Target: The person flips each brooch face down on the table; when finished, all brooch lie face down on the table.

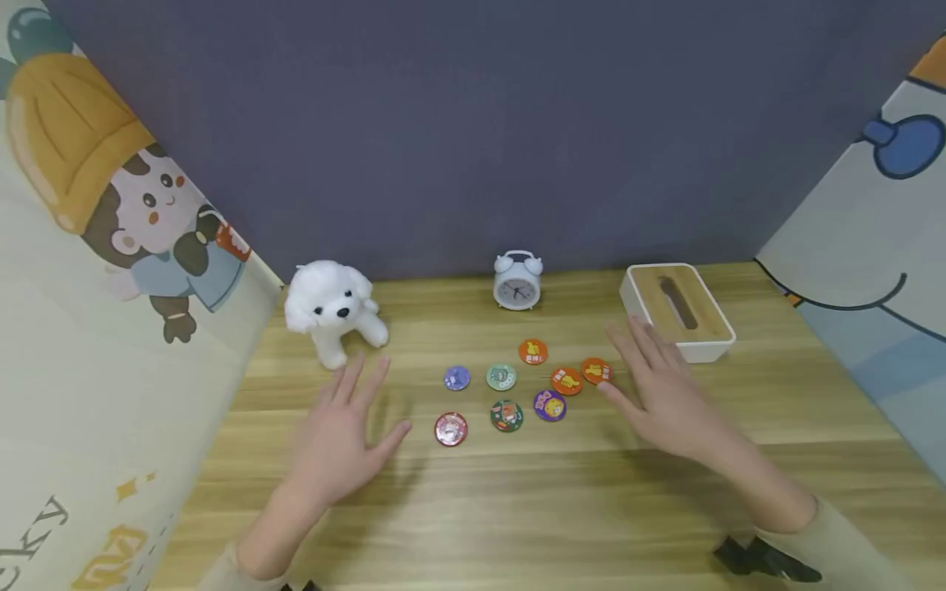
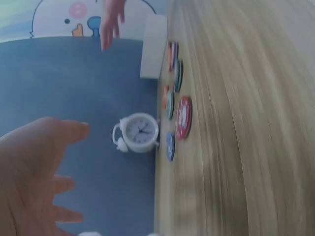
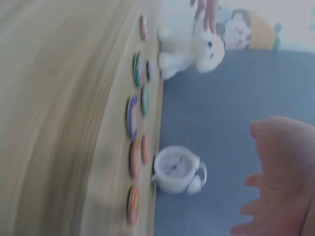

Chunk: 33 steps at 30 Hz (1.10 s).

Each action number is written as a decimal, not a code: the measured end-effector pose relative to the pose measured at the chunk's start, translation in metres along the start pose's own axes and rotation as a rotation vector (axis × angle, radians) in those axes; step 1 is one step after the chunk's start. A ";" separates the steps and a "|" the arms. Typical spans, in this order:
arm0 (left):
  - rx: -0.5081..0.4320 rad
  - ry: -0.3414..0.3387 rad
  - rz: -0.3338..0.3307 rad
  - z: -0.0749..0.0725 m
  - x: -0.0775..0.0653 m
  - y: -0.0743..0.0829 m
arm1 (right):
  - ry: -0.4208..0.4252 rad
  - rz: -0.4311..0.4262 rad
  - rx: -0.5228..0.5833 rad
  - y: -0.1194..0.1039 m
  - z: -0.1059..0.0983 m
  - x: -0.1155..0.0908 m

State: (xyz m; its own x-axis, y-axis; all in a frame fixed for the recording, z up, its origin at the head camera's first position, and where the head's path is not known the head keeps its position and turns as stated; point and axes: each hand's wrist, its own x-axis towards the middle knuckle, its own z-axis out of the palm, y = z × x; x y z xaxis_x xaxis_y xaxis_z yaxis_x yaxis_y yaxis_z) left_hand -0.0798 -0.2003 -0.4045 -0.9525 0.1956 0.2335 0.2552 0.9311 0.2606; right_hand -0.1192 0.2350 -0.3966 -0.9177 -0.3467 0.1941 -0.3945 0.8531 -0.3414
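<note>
Several round badges lie flat in a loose group on the wooden table. A red-rimmed badge [image 1: 451, 428] is nearest my left hand [image 1: 343, 439], which hovers over the table with fingers spread and nothing held. Among the others are a blue badge [image 1: 456, 377], a light green one [image 1: 501, 377], a dark green one [image 1: 506, 415] and a purple one [image 1: 550, 405]. Three orange badges with thumbs-up pictures sit on the right, the outermost orange badge [image 1: 596, 370] by the thumb of my right hand [image 1: 661, 398]. That hand is also raised, fingers spread, holding nothing.
A white plush dog [image 1: 336, 312] sits at the back left, beyond my left hand. At the back middle stands a white alarm clock [image 1: 517, 283]. A tissue box with a wooden lid [image 1: 676, 308] is behind my right hand. A dark blue partition [image 1: 473, 148] closes off the back.
</note>
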 end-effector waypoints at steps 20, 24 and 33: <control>-0.288 -0.178 0.189 0.054 0.031 0.024 | -0.204 -0.358 0.209 -0.104 0.097 0.065; -0.268 -0.206 0.137 0.059 0.031 0.019 | -0.285 -0.391 0.172 -0.116 0.113 0.070; -0.246 -0.177 0.243 0.070 0.034 0.017 | -0.294 -0.402 0.088 -0.122 0.121 0.078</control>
State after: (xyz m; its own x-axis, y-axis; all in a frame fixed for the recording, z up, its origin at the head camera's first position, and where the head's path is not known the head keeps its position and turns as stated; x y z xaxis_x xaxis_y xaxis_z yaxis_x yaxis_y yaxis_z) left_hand -0.1192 -0.1565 -0.4577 -0.8678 0.4717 0.1562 0.4887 0.7538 0.4392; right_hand -0.1483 0.0569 -0.4509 -0.6622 -0.7466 0.0634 -0.7101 0.5983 -0.3712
